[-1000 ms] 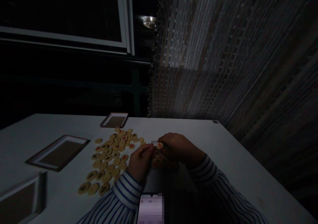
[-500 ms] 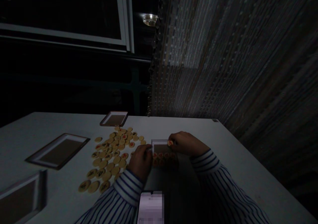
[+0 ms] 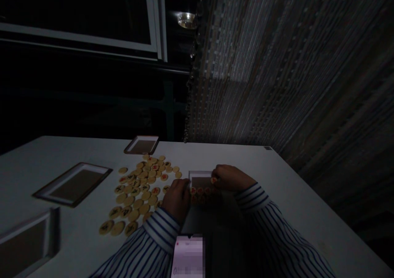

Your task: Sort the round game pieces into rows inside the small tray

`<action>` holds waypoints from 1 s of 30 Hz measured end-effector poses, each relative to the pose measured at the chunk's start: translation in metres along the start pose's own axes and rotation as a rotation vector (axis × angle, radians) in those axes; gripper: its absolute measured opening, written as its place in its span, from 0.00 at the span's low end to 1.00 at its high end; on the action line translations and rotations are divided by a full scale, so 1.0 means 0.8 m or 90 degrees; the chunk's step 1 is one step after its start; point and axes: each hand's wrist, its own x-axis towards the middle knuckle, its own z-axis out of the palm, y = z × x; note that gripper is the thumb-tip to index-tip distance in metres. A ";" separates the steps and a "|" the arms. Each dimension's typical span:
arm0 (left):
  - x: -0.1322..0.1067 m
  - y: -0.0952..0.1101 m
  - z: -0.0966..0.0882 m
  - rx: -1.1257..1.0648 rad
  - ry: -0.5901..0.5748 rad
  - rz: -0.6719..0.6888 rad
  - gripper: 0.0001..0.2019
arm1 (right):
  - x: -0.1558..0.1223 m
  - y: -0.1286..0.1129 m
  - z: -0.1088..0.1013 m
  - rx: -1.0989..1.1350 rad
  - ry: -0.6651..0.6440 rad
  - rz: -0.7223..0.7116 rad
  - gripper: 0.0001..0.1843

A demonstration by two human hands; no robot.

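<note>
You are apparently placing a disc (image 3: 214,180), pinched in your right hand (image 3: 233,178), at the tray (image 3: 199,173) corner, far right; your left hand (image 3: 176,199), grip unclear, is flanking. Seating is likely requiring release.

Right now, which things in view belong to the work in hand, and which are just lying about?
In use:
right hand, holding a red-marked disc
tray with rows of discs
left hand, at its left edge
loose discs, probably

Apparently lying about:
three other trays
lit phone
</note>
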 end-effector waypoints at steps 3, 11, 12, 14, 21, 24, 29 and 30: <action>0.000 0.002 -0.001 0.010 -0.007 0.012 0.15 | 0.000 0.000 0.000 0.005 0.003 0.000 0.14; -0.001 0.005 -0.004 0.013 -0.026 0.006 0.15 | 0.001 0.000 -0.002 0.017 -0.017 0.001 0.15; -0.001 0.005 -0.004 0.013 -0.029 0.005 0.15 | 0.001 0.000 -0.002 0.020 -0.018 -0.001 0.15; -0.001 0.004 -0.003 0.018 -0.031 0.006 0.15 | 0.001 0.002 -0.001 0.028 -0.016 -0.001 0.15; -0.002 0.002 0.001 0.024 -0.033 0.005 0.15 | 0.002 0.004 0.000 0.030 -0.026 0.008 0.15; -0.002 0.004 -0.001 0.024 -0.043 -0.001 0.15 | 0.002 0.002 -0.002 0.028 -0.043 0.015 0.15; -0.001 0.008 -0.004 0.029 -0.058 -0.008 0.15 | 0.002 0.001 -0.002 0.031 -0.033 0.008 0.15; -0.001 0.008 -0.004 0.028 -0.059 -0.009 0.15 | 0.002 0.001 -0.002 0.031 -0.033 0.009 0.16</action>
